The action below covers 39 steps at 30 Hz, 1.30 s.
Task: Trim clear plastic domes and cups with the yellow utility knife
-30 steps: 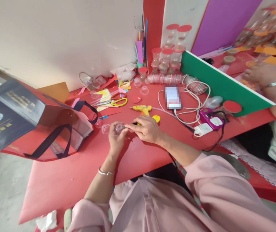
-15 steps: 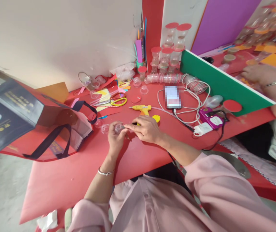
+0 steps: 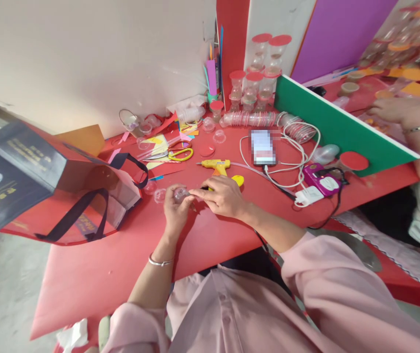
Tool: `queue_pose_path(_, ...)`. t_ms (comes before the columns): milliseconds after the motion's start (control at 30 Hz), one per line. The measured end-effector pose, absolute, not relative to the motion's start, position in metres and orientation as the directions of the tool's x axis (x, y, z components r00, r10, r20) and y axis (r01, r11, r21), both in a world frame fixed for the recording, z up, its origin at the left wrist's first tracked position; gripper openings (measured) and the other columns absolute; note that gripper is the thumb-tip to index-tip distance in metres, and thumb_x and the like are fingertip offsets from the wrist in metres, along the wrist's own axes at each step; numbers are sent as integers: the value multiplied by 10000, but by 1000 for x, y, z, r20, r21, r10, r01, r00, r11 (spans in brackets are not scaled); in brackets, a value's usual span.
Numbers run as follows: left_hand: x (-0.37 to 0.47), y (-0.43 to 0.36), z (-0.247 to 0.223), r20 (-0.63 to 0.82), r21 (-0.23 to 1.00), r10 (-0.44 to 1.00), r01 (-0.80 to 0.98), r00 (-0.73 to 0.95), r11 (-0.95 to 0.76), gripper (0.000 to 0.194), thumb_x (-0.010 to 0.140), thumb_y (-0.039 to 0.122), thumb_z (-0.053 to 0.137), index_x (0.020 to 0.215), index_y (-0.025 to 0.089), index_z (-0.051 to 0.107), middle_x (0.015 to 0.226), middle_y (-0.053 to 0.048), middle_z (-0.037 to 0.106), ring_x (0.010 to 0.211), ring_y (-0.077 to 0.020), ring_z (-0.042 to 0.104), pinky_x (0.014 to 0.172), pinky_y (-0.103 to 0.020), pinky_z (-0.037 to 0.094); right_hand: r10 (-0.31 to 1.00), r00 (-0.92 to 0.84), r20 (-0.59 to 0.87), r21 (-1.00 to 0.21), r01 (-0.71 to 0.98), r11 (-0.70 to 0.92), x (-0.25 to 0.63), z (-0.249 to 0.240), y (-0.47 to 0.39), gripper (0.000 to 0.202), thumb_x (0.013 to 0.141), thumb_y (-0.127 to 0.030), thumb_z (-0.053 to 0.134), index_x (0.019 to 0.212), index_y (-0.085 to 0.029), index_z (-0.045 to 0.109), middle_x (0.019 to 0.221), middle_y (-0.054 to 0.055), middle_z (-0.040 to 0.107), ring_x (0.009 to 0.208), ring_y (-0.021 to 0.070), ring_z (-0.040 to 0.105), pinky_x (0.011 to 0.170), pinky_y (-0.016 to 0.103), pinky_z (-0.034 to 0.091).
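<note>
Landmark: glue gun [image 3: 215, 164]. Clear plastic cup [image 3: 180, 195] lies on the near-left side of the gun, small and rounded, with no distinct long axis. Left hand [image 3: 177, 203] has it, thumb and fingers closed around its side. Right hand [image 3: 224, 196], nearer the gun, has curled fingers, tips meeting the cup's right edge; whether they grip anything cannot be told. Second clear cup [image 3: 160, 196] sits farther left of the gun, just beside the left hand.

A small, rounded, see-through plastic cup [image 3: 180, 195], with pale glints on its surface, sits within the curled fingers of the left hand [image 3: 176, 208], its right side close by the fingertips of the right hand [image 3: 224, 196], its exact tilt hard to tell.
</note>
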<state>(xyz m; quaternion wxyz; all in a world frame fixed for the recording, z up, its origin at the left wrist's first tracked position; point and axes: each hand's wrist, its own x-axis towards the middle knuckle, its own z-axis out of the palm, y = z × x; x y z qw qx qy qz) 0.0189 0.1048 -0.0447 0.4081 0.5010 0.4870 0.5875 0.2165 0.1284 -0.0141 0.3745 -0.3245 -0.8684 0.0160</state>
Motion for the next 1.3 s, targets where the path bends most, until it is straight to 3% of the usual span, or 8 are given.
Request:
queue_pose_path(533, 23, 103, -41, 200, 978, 968, -30, -154, -207, 392, 780, 369, 834, 1027, 209, 575, 897, 24, 642, 457, -60, 602, 432, -190, 524, 589, -499, 636, -223, 612, 759, 215, -15, 126, 323, 1004, -289, 548, 1280, -343, 708, 951, 36, 688, 856, 185, 552, 768, 357, 370)
queue_pose_path(767, 25, 104, -40, 179, 978, 971, -79, -158, -193, 444, 736, 406, 856, 1017, 205, 576, 985, 9, 634, 493, -53, 611, 443, -195, 548, 580, -515, 631, -273, 553, 787, 217, -16, 128, 355, 986, -266, 574, 1305, -373, 687, 968, 22, 685, 868, 178, 552, 776, 350, 379)
queue_pose_path(1300, 24, 105, -41, 168, 978, 976, -99, -137, -183, 443, 744, 392, 856, 1025, 210, 567, 955, 10, 634, 477, -72, 617, 427, -222, 548, 578, -521, 628, -258, 561, 787, 218, -16, 129, 344, 995, -282, 563, 1304, -364, 692, 965, 26, 691, 874, 184, 559, 773, 349, 377)
